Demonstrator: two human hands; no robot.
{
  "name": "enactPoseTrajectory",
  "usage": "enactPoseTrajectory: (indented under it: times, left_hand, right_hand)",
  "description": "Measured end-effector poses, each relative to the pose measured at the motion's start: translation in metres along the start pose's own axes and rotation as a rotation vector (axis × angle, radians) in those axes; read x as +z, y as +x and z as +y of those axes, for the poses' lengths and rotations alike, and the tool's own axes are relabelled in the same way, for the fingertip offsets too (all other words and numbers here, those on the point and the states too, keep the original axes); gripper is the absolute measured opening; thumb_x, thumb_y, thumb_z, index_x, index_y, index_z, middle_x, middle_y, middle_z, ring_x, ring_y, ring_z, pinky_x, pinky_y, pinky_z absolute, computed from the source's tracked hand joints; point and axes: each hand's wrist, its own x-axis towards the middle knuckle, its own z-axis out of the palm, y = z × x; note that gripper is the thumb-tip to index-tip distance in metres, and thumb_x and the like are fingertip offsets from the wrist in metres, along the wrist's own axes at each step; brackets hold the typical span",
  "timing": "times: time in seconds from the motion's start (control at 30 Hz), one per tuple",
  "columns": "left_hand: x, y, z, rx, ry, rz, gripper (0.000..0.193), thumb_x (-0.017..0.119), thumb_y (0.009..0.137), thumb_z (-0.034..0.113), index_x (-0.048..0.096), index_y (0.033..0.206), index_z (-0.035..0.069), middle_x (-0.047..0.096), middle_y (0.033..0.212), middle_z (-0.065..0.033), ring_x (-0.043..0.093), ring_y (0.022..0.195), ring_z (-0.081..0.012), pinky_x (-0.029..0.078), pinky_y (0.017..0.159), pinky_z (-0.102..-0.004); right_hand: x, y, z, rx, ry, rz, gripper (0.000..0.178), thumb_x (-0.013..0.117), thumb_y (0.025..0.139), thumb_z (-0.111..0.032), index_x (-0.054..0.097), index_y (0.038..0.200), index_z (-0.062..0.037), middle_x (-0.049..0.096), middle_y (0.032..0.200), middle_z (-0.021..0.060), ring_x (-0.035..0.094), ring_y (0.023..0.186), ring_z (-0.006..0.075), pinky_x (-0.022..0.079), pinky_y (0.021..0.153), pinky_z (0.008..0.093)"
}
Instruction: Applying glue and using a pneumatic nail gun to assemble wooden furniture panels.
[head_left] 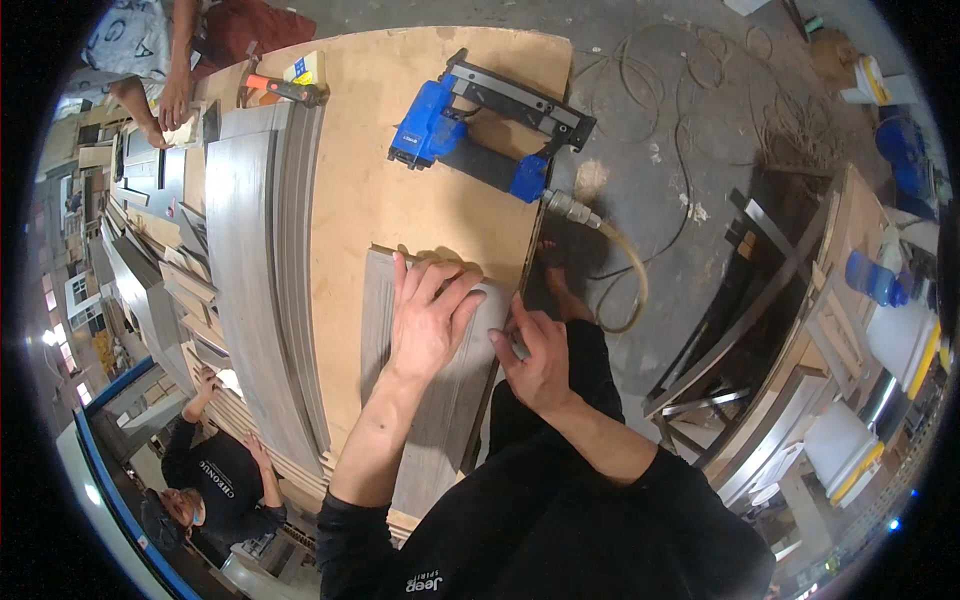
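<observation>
A grey wood-grain board [440, 430] lies lengthwise on the light wooden worktable [350, 170] in front of me. My left hand [430, 315] rests on its far end, fingers stretched out and slightly bent toward the edge. At the board's right side, my right hand [537, 360] is closed, thumb and fingers pinched around something small and greyish that I cannot make out. Beyond both hands, a blue and black air nailer [480, 140] lies on its side near the table's right edge, a yellowish hose [640, 275] attached.
Stacked grey boards [250, 220] lie to the left, with an orange-handled hammer [285, 88] beyond them. Another person's hands [172, 110] work at the far left; a co-worker [220, 480] stands lower left. Hoses coil on the floor [640, 160]. White buckets [840, 450] stand at right.
</observation>
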Motion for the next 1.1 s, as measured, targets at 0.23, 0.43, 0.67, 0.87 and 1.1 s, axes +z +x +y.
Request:
enactPoseTrajectory:
  times: [0.23, 0.43, 0.67, 0.87, 1.1]
  left_hand:
    - [-0.001, 0.0, 0.002, 0.014, -0.055, -0.001, 0.029, 0.077, 0.086, 0.014, 0.073, 0.115, 0.013, 0.065, 0.115, -0.0052, 0.058, 0.115, -0.0321, 0.025, 0.118, -0.0649]
    - [-0.002, 0.002, 0.006, 0.008, -0.028, -0.006, 0.028, 0.076, 0.087, 0.018, 0.073, 0.115, 0.013, 0.064, 0.113, -0.0039, 0.057, 0.118, -0.0309, 0.025, 0.119, -0.0651]
    - [-0.001, -0.005, 0.002, -0.014, -0.011, -0.091, 0.055, 0.08, 0.083, 0.028, 0.06, 0.131, 0.012, 0.058, 0.127, -0.0091, 0.049, 0.13, -0.0362, 0.021, 0.117, -0.0697]
    - [0.017, -0.021, 0.029, -0.114, -0.03, 0.083, 0.075, 0.088, 0.069, 0.031, 0.055, 0.133, 0.011, 0.048, 0.137, -0.0149, 0.035, 0.144, -0.0427, 0.017, 0.115, -0.0744]
    - [0.033, -0.025, 0.021, -0.107, -0.041, 0.194, 0.066, 0.086, 0.071, 0.033, 0.059, 0.127, 0.009, 0.05, 0.134, -0.0149, 0.041, 0.138, -0.0399, 0.017, 0.115, -0.0759]
  right_hand:
    - [-0.001, -0.001, 0.002, -0.013, -0.004, -0.009, 0.054, 0.077, 0.089, -0.028, 0.063, 0.133, -0.0016, 0.067, 0.09, 0.0063, 0.064, 0.086, 0.0273, 0.043, 0.08, 0.0425]
    - [-0.003, 0.0, 0.001, -0.053, -0.034, 0.002, 0.051, 0.076, 0.09, -0.028, 0.064, 0.132, -0.0022, 0.066, 0.09, 0.0038, 0.064, 0.085, 0.0247, 0.043, 0.081, 0.0423]
    - [-0.007, 0.01, 0.01, -0.1, 0.105, -0.014, 0.039, 0.074, 0.091, -0.019, 0.068, 0.127, -0.0044, 0.068, 0.09, 0.007, 0.066, 0.083, 0.0266, 0.047, 0.078, 0.0424]
    - [-0.052, 0.052, 0.022, -0.008, 0.263, 0.08, 0.023, 0.067, 0.095, -0.005, 0.072, 0.118, -0.0041, 0.068, 0.092, 0.0141, 0.066, 0.08, 0.0281, 0.054, 0.072, 0.0347]
    - [-0.078, 0.099, 0.004, -0.091, 0.034, 0.061, 0.02, 0.067, 0.095, -0.003, 0.072, 0.115, -0.0032, 0.068, 0.095, 0.0109, 0.065, 0.084, 0.02, 0.051, 0.076, 0.0295]
